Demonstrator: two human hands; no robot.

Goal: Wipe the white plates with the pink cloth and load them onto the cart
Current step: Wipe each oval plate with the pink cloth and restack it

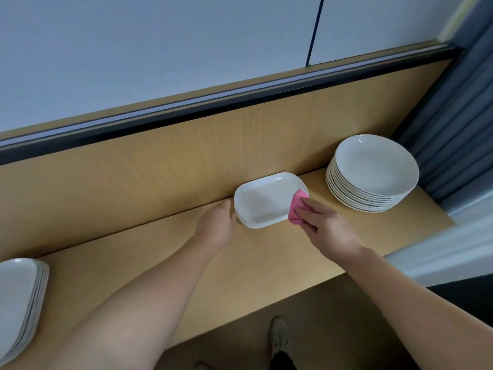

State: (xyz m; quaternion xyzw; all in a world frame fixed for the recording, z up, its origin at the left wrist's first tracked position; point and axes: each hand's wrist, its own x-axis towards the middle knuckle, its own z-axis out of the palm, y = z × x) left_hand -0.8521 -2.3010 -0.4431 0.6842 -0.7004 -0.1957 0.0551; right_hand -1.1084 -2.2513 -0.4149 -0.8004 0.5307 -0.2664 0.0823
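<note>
A white rectangular plate point(264, 202) lies flat at the back of the tabletop point(240, 263), close against the wooden back panel, with its long axis running left to right between the two hands. The right hand point(330, 228) holds the wadded pink cloth point(296, 209) under its fingers point(310, 206) and presses it onto the plate's right end, so nearly the whole length of the plate stretches away leftward from the cloth. The left hand point(214, 222) grips the opposite short edge, thumb at the rim, and seems to steady the plate. The wipe probably has to travel left along that axis, toward the bracing hand. A stack of round plates point(373, 172) stands just right of the work, a stack of rectangular plates point(18, 297) well apart at the near left; the cart is not in view
</note>
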